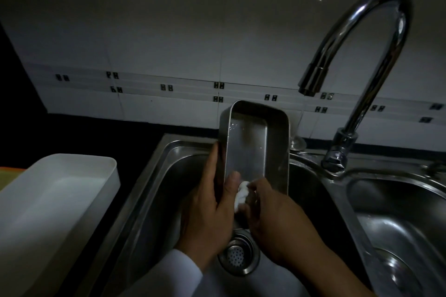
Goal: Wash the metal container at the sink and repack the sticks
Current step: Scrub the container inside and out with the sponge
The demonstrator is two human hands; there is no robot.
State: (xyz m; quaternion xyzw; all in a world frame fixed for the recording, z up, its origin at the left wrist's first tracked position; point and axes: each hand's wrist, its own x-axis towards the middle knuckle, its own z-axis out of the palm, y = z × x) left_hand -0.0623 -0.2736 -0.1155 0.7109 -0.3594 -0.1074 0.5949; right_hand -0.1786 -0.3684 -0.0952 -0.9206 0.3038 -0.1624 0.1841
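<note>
A long rectangular metal container [251, 142] is held tilted over the left sink basin [154, 188], its open side facing me. My left hand [212, 202] grips its near left edge, thumb inside the rim. My right hand [272, 219] presses a small white foamy sponge or cloth [241, 194] against the container's near inner end. The inside looks wet with a few droplets. No sticks are in view.
A curved chrome faucet [362, 55] arches over from the right, with no water visible at its spout. A drain strainer [237, 254] sits below my hands. A second basin [398, 224] lies to the right. A white plastic tray [55, 195] stands on the counter at left.
</note>
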